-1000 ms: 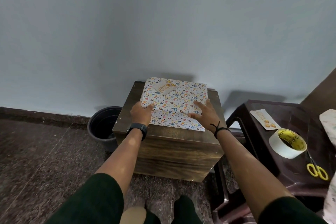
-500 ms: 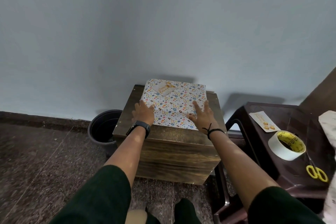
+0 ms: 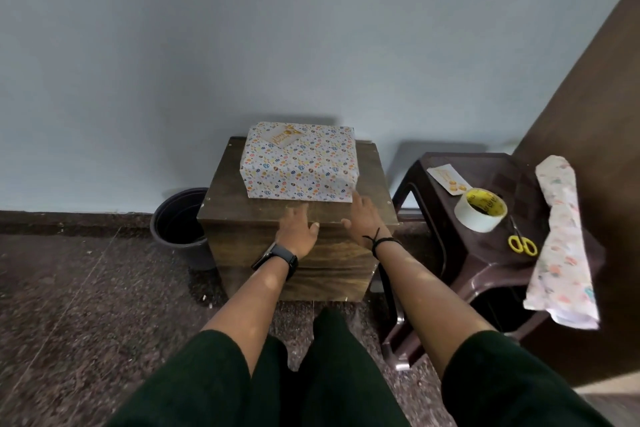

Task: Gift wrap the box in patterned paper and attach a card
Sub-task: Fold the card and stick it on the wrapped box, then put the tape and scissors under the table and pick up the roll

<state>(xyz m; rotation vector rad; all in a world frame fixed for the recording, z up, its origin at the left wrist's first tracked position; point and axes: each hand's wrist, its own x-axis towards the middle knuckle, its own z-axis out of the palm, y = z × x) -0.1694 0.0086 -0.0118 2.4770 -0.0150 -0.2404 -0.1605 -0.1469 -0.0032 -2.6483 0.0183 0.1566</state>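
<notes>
Head view, entries as I read them from my end.

1. Box (image 3: 299,163): wrapped in patterned paper, lying flat on the far half of the wooden stand (image 3: 374,191), close to the wall.
2. Card (image 3: 282,138): lying on the box top, at its far left corner, set at a slant.
3. Left hand (image 3: 297,230): palm down on the stand's near edge, fingers straight and relaxed, holding nothing. Its fingertips stop just short of the box's near face; I see bare wood between them. A black watch (image 3: 282,258) sits on the wrist.
4. Right hand (image 3: 363,222): flat, fingers extended, gripping nothing. Its fingertips reach the box's near right bottom corner; whether they touch the paper I cannot tell, as that spot is blurred. A black cord (image 3: 379,242) circles the wrist.
5. Box relative to both hands: beyond them, farther from me, with neither hand around it.
6. Stool (image 3: 446,253): dark plastic, right of the stand. On it: a second card (image 3: 448,177), a tape roll (image 3: 480,209), yellow scissors (image 3: 521,242) and a loose paper roll (image 3: 561,239) hanging over the right edge.
7. Bucket (image 3: 180,225): dark, on the floor left of the stand.
</notes>
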